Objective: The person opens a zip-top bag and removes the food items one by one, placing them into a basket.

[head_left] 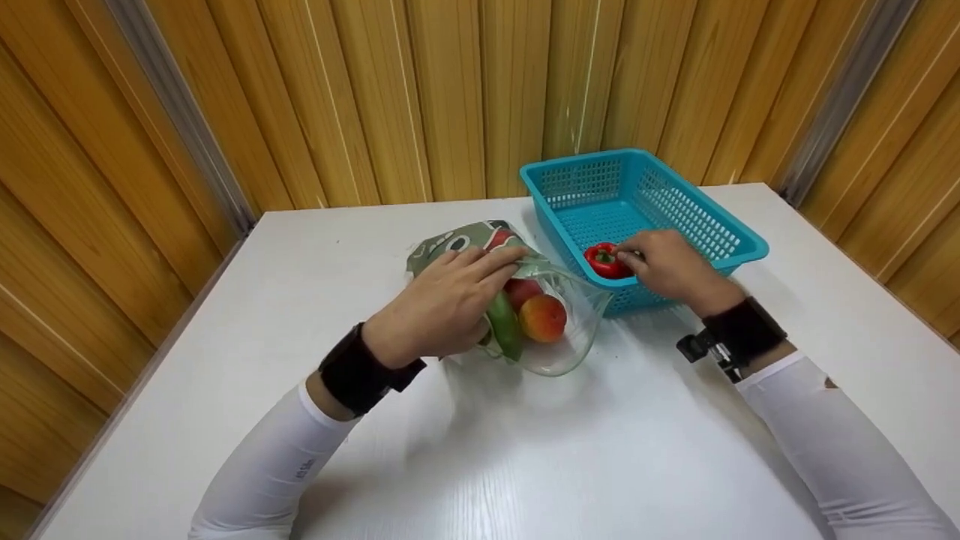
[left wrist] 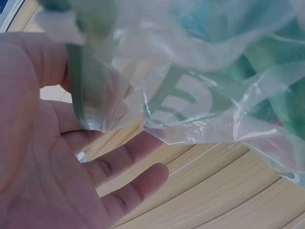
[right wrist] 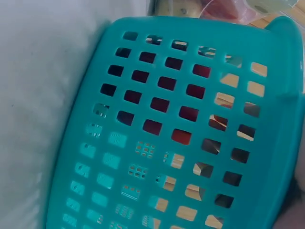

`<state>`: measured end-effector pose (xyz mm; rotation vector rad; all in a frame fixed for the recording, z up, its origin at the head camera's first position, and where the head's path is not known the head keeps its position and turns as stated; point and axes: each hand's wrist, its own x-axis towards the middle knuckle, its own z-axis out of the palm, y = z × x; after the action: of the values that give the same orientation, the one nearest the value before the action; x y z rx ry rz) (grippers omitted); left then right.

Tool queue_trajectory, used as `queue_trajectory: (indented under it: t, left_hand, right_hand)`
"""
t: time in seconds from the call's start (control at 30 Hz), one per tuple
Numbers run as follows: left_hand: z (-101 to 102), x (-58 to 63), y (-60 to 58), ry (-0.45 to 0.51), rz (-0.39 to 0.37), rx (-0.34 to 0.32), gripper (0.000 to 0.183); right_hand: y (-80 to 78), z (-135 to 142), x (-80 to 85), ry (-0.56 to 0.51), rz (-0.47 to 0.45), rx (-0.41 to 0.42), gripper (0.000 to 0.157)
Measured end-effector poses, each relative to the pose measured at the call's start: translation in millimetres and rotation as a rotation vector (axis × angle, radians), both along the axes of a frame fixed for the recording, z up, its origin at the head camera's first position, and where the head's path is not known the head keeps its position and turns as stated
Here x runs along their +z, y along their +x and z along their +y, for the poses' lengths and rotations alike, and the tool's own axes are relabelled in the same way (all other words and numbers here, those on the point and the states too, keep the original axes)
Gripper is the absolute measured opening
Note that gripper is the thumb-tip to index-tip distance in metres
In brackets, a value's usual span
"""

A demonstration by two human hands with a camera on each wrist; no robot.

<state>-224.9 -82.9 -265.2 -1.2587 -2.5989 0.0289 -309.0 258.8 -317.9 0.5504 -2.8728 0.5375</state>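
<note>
My left hand (head_left: 450, 304) lies over a clear plastic bag (head_left: 581, 330) with an olive cartoon print, near its open mouth. In the left wrist view, the bag's edge (left wrist: 78, 95) is pinched by the thumb, while the other fingers stretch out beneath. Inside the bag are a peach (head_left: 543, 318), a long green vegetable (head_left: 505, 326) and a red fruit (head_left: 523, 291) partly behind them. My right hand (head_left: 664, 262) reaches into the blue basket (head_left: 750, 244) and grips a red bell pepper (head_left: 606, 261) at its near left corner. Through the basket's holes the pepper shows dark red in the right wrist view.
The basket stands at the back right of the white table (head_left: 525, 465), its left side close to the bag's mouth. Wood-look panels (head_left: 450, 97) rise behind the table and on both sides.
</note>
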Motion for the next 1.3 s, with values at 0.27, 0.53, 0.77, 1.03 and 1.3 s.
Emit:
queue_trajectory:
  t: [0.27,0.53,0.77,1.03,1.3]
  left_hand:
    - [0,-0.5,0.5,-0.004,0.0,0.004,0.066]
    - [3,-1.8,-2.2,0.021,0.024,-0.051,0.067]
    - [5,-8.4,-1.7,0.058,0.096,-0.126,0.061]
    - [5,-5.6,0.7,0.037,0.105,-0.127,0.067]
    - [3,-8.3,-0.9,0.056,0.141,-0.135,0.058]
  right_hand:
    - [21.7,-29,4.5,-0.156,0.603,0.171,0.016]
    - [68.5,-81,12.5,-0.223,0.878,0.684,0.023]
    - [78.2,-100,-12.6,0.131,0.319,0.759,0.035]
    - [81.1,-106,-23.1,0.264,0.038,0.685,0.049]
    - [77.9,-107,-18.3,0.168,0.208,0.567,0.037]
